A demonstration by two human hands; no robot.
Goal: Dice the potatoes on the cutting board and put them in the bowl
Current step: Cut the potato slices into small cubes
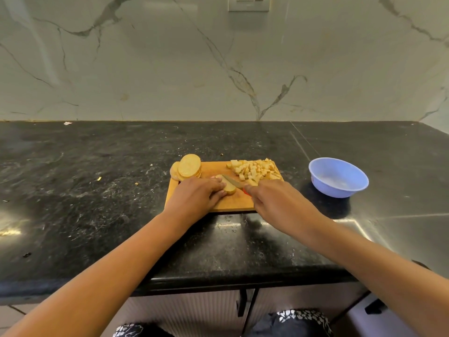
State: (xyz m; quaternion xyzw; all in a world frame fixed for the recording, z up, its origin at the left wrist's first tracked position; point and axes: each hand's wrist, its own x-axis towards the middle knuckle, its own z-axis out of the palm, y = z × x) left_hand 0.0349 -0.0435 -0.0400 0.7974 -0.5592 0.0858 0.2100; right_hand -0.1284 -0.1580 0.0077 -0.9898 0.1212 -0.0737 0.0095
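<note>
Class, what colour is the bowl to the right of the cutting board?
Light blue; the bowl shows best in the head view.

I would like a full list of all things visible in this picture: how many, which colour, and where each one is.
cutting board: one, orange-brown wood, middle of the countertop
potato slices: one stack, pale yellow, far left corner of the board
diced potato: one pile, pale yellow, far right of the board
potato piece: one, pale yellow, under the knife
knife: one, silver blade, red handle, over the board
bowl: one, light blue, on the countertop right of the board
countertop: one, black stone, foreground
wall: one, pale veined marble, behind the countertop
socket plate: one, white, top of the wall
left hand: one, holds the potato piece
right hand: one, grips the knife
</note>
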